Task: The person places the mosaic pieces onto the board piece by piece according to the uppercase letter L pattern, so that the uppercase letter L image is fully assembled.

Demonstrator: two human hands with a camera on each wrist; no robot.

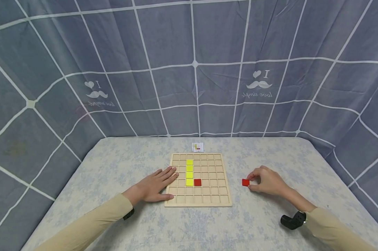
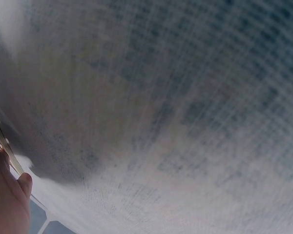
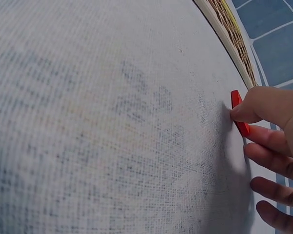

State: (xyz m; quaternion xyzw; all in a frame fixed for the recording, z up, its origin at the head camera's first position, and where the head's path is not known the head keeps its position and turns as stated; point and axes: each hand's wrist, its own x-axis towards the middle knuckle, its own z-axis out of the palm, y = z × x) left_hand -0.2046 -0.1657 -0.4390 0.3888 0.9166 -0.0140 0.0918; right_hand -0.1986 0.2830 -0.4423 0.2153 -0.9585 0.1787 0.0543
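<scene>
A wooden grid board (image 1: 214, 199) lies on the table, its cells in rows and columns. Several yellow square tiles (image 1: 190, 168) form a column in its left half, and one dark red tile (image 1: 197, 182) sits right of the lowest yellow one. My left hand (image 1: 154, 185) rests on the board's left edge, fingers spread and straight; the left wrist view catches only part of that hand (image 2: 12, 195). To the right of the board, my right hand (image 1: 267, 181) pinches a red square tile (image 1: 245, 182) between thumb and fingers. The right wrist view shows this red tile (image 3: 240, 114) held tilted.
Behind the board lies a small pattern card (image 1: 197, 147) with a coloured grid printed on it. A pale flowered cloth (image 1: 129, 150) covers the table. Blue-grey curtains (image 1: 173, 87) with white lines hang along the back and sides.
</scene>
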